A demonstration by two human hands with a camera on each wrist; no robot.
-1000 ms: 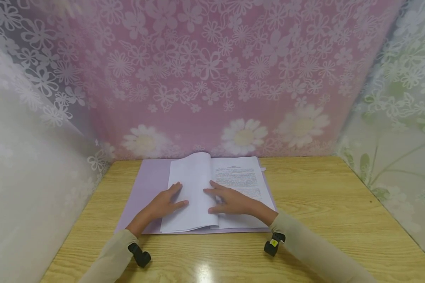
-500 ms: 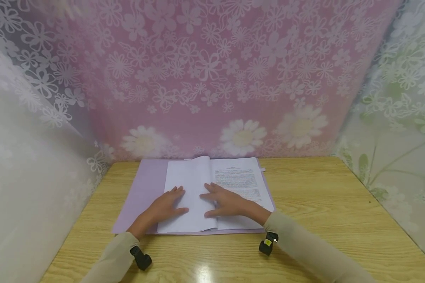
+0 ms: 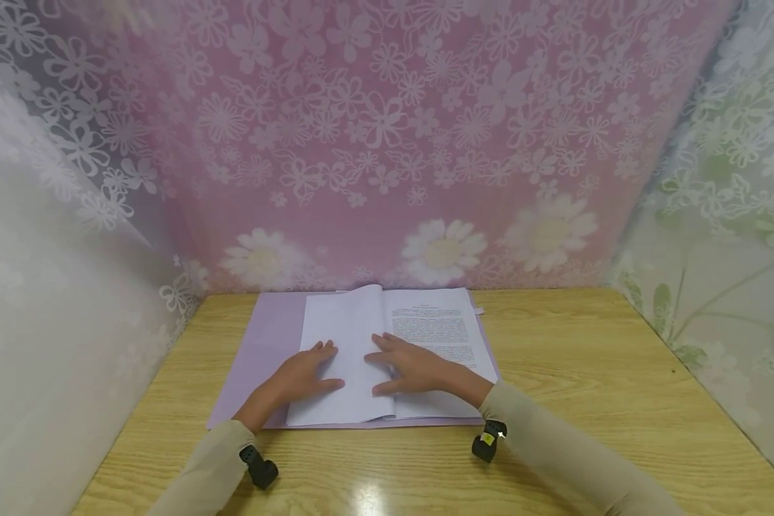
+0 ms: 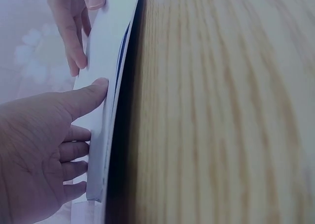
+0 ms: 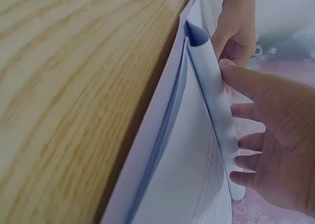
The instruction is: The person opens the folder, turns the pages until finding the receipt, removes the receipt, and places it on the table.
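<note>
A lilac folder (image 3: 267, 344) lies open with a stack of white paper inside. Its left-hand page (image 3: 345, 322) is blank and bulges up along the fold; the right-hand page (image 3: 428, 326) carries printed text. My left hand (image 3: 303, 376) rests on the blank page with fingers spread and thumb pointing right. Across the fold, my right hand (image 3: 416, 367) lies with extended fingertips on the curved part of that same page. In the right wrist view, the right hand's fingertips (image 5: 241, 177) touch the rolled paper edge. In the left wrist view, the left thumb (image 4: 93, 93) lies along the sheets.
Beneath the folder is a wood-grain table (image 3: 574, 373). A small white tab (image 3: 479, 311) sticks out at the folder's right side. Flower-patterned curtains (image 3: 387, 143) close in the back and both sides. Each sleeve has a black wrist camera (image 3: 258, 467) strapped on.
Both hands have slid slightly toward me on the page, the right one also a little left. The page's bulge has flattened, and its left edge lies farther left. The last half second shows almost no movement.
</note>
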